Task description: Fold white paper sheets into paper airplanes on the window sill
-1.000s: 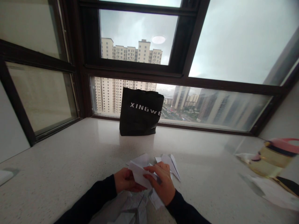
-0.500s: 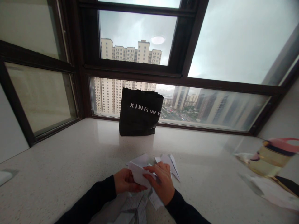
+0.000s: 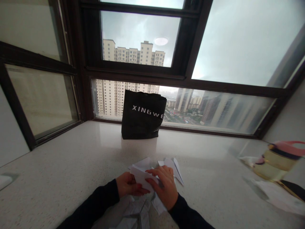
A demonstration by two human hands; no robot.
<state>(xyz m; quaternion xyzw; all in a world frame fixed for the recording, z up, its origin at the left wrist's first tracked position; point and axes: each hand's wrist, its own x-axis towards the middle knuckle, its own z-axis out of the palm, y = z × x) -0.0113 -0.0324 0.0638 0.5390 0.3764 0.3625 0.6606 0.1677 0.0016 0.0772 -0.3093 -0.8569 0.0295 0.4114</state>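
my l hand (image 3: pixel 132 184) pinches the left side of a folded white paper (image 3: pixel 142 180); my r hand (image 3: pixel 166 187) has thumb + fingers on its right side, so it's held btwn both. loose folded sheets (image 3: pixel 178 172) lie just past r hand, more paper (image 3: pixel 135 207) on the near side of both. risk imo: uneven pinch skews a crease, or r hand bumps those sheets & scatters 'em.
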